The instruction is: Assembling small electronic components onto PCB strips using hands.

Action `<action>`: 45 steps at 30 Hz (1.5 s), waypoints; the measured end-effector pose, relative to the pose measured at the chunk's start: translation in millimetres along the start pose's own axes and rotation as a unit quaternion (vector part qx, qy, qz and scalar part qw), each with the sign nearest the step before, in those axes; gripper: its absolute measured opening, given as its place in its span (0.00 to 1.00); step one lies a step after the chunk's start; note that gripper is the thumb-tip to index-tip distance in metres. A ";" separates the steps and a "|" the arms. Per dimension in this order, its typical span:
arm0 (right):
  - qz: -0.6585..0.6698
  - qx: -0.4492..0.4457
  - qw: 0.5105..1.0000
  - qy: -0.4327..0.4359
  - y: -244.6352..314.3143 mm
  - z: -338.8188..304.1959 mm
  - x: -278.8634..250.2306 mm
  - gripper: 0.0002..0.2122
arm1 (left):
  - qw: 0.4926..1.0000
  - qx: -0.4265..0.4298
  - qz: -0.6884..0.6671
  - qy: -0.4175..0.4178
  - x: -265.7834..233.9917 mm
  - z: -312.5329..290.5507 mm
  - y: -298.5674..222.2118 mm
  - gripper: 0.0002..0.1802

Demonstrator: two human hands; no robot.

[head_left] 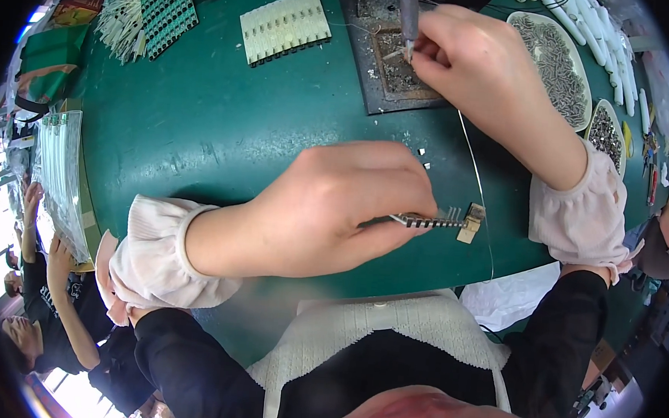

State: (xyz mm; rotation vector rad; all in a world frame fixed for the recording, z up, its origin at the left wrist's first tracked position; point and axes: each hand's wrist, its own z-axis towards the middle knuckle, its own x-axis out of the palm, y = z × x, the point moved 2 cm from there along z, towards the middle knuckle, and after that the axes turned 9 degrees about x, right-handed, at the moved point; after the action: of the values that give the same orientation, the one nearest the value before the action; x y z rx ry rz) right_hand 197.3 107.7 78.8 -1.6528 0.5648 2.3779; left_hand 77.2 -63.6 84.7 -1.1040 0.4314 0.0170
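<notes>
My left hand (pixel 327 208) is closed, with thumb and fingers pinching a narrow circuit board strip (pixel 437 224) seen edge-on. Thin upright pins stand near the strip's far right part, and a small tan block (pixel 471 223) sits at its end. Up and to the right, my right hand (pixel 485 65) is closed in a pinch right beside the tip of an upright soldering iron (pixel 408 14). What its fingertips hold is small and whitish, too small to name. Below the iron lies a dark square metal tray (pixel 376 96) with burnt residue. A thin pale wire (pixel 472 152) runs down from under my right wrist.
A white panel of small boards (pixel 284 26) lies left of the iron. Green board panels (pixel 168 16) and white wires are piled at the far left. Trays of small metal parts (pixel 554 65) and white tubes (pixel 590 29) stand at right. Another person's arm (pixel 71 315) shows at left.
</notes>
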 end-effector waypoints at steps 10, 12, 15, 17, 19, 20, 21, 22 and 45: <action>0.233 0.154 0.955 0.100 4.9 -16.8 -31.7 0.05 | 0.909 0.219 0.353 -0.011 -20.8 -3.1 3.0 0.15; 0.278 0.163 0.939 0.120 5.9 -18.6 -36.2 0.04 | 0.904 0.226 0.362 -0.013 -22.7 -3.3 4.4 0.16; 0.358 0.204 0.894 0.177 8.8 -21.0 -35.8 0.06 | 0.894 0.240 0.379 -0.013 -24.6 -3.6 4.9 0.16; 0.390 0.126 0.895 0.173 11.8 -21.6 -34.2 0.06 | 0.889 0.250 0.384 -0.009 -24.6 -3.2 5.1 0.17; 0.413 0.094 0.889 0.172 9.9 -20.4 -30.4 0.06 | 0.884 0.257 0.390 -0.007 -24.3 -2.3 5.9 0.18; 0.434 0.060 0.882 0.171 10.4 -20.2 -29.3 0.06 | 0.885 0.256 0.389 -0.006 -23.7 -2.4 5.8 0.18; 0.435 0.061 0.882 0.171 10.6 -19.4 -29.8 0.06 | 0.890 0.246 0.383 -0.006 -23.9 -1.9 6.4 0.19; 0.445 0.077 0.870 0.199 11.4 -18.5 -30.3 0.06 | 0.896 0.235 0.377 -0.007 -24.3 -1.4 7.4 0.19; 0.493 0.064 0.834 0.240 11.8 -18.9 -22.9 0.08 | 0.919 0.244 0.311 -0.012 -22.4 -7.6 4.0 0.21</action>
State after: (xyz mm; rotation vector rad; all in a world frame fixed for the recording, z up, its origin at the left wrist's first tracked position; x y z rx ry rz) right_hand 217.5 90.5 96.7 -2.2437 2.0456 2.2961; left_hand 53.2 -63.9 86.1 -0.4418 0.7078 0.4604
